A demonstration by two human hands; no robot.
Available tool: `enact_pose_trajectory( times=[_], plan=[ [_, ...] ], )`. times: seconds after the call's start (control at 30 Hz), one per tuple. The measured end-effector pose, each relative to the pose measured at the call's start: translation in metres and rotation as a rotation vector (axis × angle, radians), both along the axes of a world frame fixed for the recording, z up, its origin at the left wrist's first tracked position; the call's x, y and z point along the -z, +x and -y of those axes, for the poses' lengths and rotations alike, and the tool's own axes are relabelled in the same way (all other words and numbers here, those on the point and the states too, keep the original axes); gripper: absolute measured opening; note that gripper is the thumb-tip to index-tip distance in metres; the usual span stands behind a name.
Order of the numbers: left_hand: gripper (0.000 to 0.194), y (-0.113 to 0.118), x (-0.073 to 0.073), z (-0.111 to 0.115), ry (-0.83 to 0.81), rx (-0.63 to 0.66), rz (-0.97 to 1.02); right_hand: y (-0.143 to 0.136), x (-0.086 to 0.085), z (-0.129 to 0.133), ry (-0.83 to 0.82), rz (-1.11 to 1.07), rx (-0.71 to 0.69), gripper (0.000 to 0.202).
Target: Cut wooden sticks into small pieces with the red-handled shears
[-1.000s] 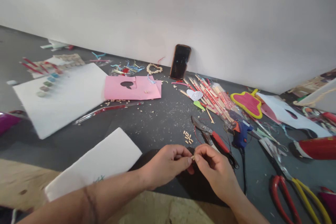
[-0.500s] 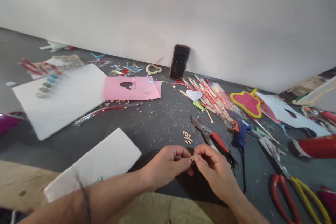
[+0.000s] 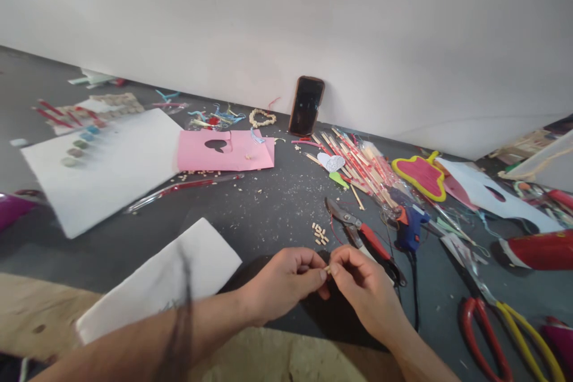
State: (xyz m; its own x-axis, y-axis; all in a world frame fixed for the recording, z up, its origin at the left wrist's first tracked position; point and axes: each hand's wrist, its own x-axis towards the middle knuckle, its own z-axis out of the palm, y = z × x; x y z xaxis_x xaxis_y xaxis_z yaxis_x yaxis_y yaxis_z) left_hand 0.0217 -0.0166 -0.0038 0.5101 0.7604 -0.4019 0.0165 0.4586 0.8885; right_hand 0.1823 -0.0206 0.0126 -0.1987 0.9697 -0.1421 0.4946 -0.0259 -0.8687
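Note:
Close to the table's front edge, my left hand and my right hand meet fingertip to fingertip. Between them they pinch a small pale wooden piece, mostly covered by the fingers. It looks like the short cut stick pieces lying in a little heap just beyond. Right of that heap are red-handled pruning shears, their handles reaching behind my right hand. A thin red thread lies by the blades.
Bundled chopsticks, a blue glue gun and large scissors lie to the right. A phone leans on the wall. Pink card, a white board and a white block are left; a bead heart sits behind.
Both hands keep the same pinch on the small wooden piece, almost still. A dark blurred strand across the left forearm has shifted right.

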Motion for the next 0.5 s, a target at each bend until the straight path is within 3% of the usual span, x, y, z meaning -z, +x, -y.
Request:
enact_pose_trajectory(
  times=[0.5],
  plan=[
    [0.021,0.0002,-0.001,-0.0004,-0.015,-0.002,0.018,0.0013,0.0038,0.0,0.007,0.011,-0.02,0.016]
  ],
)
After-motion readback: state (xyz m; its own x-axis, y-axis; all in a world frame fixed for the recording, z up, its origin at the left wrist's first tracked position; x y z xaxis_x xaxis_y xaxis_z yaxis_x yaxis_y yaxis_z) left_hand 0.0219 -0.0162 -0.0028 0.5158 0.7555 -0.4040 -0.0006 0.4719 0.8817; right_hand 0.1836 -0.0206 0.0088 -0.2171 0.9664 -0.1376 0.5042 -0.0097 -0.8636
